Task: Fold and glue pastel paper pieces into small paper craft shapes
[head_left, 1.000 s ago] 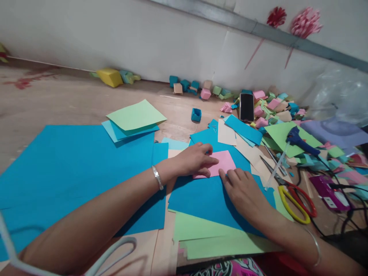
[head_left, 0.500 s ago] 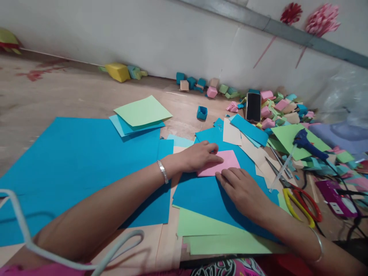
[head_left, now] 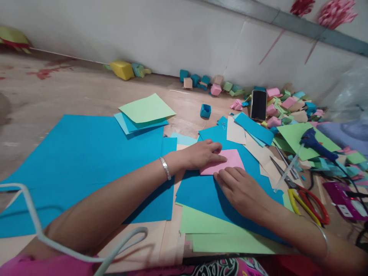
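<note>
A folded pink sheet of paper (head_left: 234,160) lies on a blue sheet (head_left: 212,193). Across its left part rests my left hand (head_left: 202,154), fingers spread and pressing on the paper from above. My right hand (head_left: 240,188) is at the near edge of the pink paper, its fingers bent and close together, the tips on the folded edge. Its thumb is mostly hidden. Right of my right hand lie scissors (head_left: 306,203) with yellow and red handles and a blue glue gun (head_left: 316,143).
Large blue sheets (head_left: 115,153) spread to the left, with a green sheet (head_left: 149,109) on top. A small blue paper box (head_left: 205,111) stands behind my hands. A phone (head_left: 258,104) leans by heaped paper cubes. A white cable (head_left: 37,226) crosses near my left forearm.
The whole view has shifted slightly, so things appear a little further right. My right fingertips have slid slightly left along the pink paper's near edge; my left hand stays pressed on it.
</note>
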A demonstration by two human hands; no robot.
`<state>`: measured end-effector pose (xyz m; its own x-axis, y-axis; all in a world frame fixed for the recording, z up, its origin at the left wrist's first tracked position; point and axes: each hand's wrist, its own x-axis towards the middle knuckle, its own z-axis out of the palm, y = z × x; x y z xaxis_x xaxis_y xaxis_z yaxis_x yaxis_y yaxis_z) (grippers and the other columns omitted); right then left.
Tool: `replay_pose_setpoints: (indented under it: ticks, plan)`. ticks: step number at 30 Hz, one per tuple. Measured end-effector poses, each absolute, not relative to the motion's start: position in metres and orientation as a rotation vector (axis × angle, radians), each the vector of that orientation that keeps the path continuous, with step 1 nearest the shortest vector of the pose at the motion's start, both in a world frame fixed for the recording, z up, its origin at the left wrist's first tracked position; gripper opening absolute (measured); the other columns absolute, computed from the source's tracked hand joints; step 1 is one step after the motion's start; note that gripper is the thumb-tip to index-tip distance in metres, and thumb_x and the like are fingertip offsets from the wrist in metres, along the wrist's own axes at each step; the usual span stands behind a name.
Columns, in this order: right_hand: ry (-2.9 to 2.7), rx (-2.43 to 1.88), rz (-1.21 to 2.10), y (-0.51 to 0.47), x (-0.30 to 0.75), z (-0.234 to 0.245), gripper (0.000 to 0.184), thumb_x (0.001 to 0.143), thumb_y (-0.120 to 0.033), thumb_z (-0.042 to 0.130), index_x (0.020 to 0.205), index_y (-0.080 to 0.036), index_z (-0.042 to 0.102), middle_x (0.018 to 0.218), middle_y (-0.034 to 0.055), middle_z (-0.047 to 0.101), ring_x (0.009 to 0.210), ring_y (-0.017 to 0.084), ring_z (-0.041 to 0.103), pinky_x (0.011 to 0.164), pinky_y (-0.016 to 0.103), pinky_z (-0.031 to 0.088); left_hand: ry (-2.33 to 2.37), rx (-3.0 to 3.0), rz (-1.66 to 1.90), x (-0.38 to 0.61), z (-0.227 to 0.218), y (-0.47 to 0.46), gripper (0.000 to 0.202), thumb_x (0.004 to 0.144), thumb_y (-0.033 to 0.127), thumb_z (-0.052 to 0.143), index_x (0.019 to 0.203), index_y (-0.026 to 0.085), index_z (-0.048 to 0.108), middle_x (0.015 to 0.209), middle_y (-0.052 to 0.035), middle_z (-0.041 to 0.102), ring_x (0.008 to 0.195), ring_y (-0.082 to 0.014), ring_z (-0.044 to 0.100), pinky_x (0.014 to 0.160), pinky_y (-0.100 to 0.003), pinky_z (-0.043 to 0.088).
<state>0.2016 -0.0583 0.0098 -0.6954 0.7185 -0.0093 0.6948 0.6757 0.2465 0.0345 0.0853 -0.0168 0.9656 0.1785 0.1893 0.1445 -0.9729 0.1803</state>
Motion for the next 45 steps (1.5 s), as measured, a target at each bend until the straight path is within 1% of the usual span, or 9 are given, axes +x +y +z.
replay_pose_setpoints:
  ticks: [4, 10, 19, 23, 25, 29, 33, 40, 45]
  plan:
    - [2.816, 1.178, 0.418, -0.052, 0.2, 0.005, 0.034, 0.095, -0.009, 0.034, 0.123, -0.002, 0.053, 0.092, 0.0129, 0.059, 0.083, 0.025, 0.047, 0.069, 0.038, 0.034, 0.234, 2.964, 0.261, 0.034, -0.013, 0.084, 0.035, 0.097, 0.023, 0.043, 0.13, 0.029, 0.054, 0.12, -0.008, 0.054, 0.095, -0.0215, 0.047, 0.083, -0.03, 0.034]
    - [2.834, 1.102, 0.436, -0.047, 0.191, -0.005, 0.037, 0.096, -0.015, 0.038, 0.131, -0.007, 0.049, 0.092, 0.0102, 0.058, 0.083, 0.025, 0.046, 0.07, 0.038, 0.032, 0.237, 2.988, 0.161, 0.035, -0.009, 0.083, 0.037, 0.095, 0.024, 0.047, 0.131, 0.029, 0.052, 0.124, -0.0086, 0.051, 0.098, -0.0217, 0.046, 0.086, -0.031, 0.034]
    - [2.847, 1.179, 0.373, -0.049, 0.195, -0.005, 0.042, 0.094, -0.015, 0.041, 0.136, -0.018, 0.046, 0.096, 0.0105, 0.058, 0.087, 0.026, 0.047, 0.073, 0.037, 0.033, 0.241, 2.943, 0.191, 0.035, -0.01, 0.083, 0.034, 0.098, 0.028, 0.042, 0.13, 0.029, 0.055, 0.123, -0.0092, 0.052, 0.099, -0.0219, 0.047, 0.088, -0.032, 0.035]
    - [2.939, 1.203, 0.139, -0.058, 0.206, -0.002, 0.038, 0.096, -0.014, 0.038, 0.132, -0.018, 0.05, 0.104, 0.0114, 0.058, 0.089, 0.025, 0.047, 0.075, 0.037, 0.036, 0.232, 2.912, 0.266, 0.034, -0.013, 0.084, 0.036, 0.097, 0.023, 0.044, 0.131, 0.03, 0.054, 0.123, -0.0085, 0.054, 0.097, -0.0214, 0.048, 0.088, -0.031, 0.035]
    - [2.963, 1.294, 0.079, -0.061, 0.212, -0.003, 0.035, 0.097, -0.012, 0.037, 0.128, -0.013, 0.052, 0.107, 0.0132, 0.057, 0.094, 0.025, 0.047, 0.076, 0.036, 0.037, 0.233, 2.909, 0.268, 0.034, -0.014, 0.084, 0.037, 0.097, 0.022, 0.044, 0.131, 0.031, 0.054, 0.123, -0.0083, 0.053, 0.097, -0.021, 0.049, 0.088, -0.031, 0.034]
    - [2.842, 1.422, 0.391, -0.064, 0.212, -0.008, 0.033, 0.095, -0.007, 0.037, 0.123, -0.001, 0.054, 0.094, 0.0151, 0.059, 0.086, 0.026, 0.046, 0.07, 0.038, 0.036, 0.235, 2.934, 0.216, 0.034, -0.013, 0.085, 0.037, 0.099, 0.024, 0.038, 0.133, 0.03, 0.051, 0.125, -0.0084, 0.052, 0.099, -0.021, 0.048, 0.088, -0.03, 0.034]
    - [2.813, 1.28, 0.439, -0.06, 0.188, -0.007, 0.035, 0.095, -0.01, 0.04, 0.126, -0.006, 0.053, 0.087, 0.0108, 0.058, 0.079, 0.025, 0.045, 0.068, 0.039, 0.033, 0.23, 2.957, 0.204, 0.035, -0.016, 0.087, 0.037, 0.1, 0.027, 0.036, 0.133, 0.031, 0.051, 0.124, -0.0079, 0.051, 0.098, -0.0215, 0.046, 0.089, -0.031, 0.033]
    - [2.839, 1.233, 0.31, -0.055, 0.168, -0.004, 0.031, 0.096, -0.012, 0.034, 0.117, -0.008, 0.057, 0.086, 0.008, 0.057, 0.075, 0.023, 0.044, 0.065, 0.039, 0.029, 0.24, 3.0, 0.208, 0.034, -0.018, 0.086, 0.037, 0.1, 0.029, 0.034, 0.134, 0.032, 0.05, 0.123, -0.0075, 0.05, 0.096, -0.0218, 0.045, 0.086, -0.031, 0.034]
    - [2.777, 1.241, 0.291, -0.071, 0.191, 0.011, 0.028, 0.086, -0.008, 0.05, 0.113, -0.008, 0.06, 0.085, 0.0087, 0.061, 0.076, 0.025, 0.048, 0.065, 0.038, 0.03, 0.241, 3.005, 0.228, 0.034, -0.02, 0.088, 0.04, 0.1, 0.025, 0.032, 0.135, 0.034, 0.049, 0.124, -0.0064, 0.051, 0.096, -0.0219, 0.046, 0.083, -0.031, 0.034]
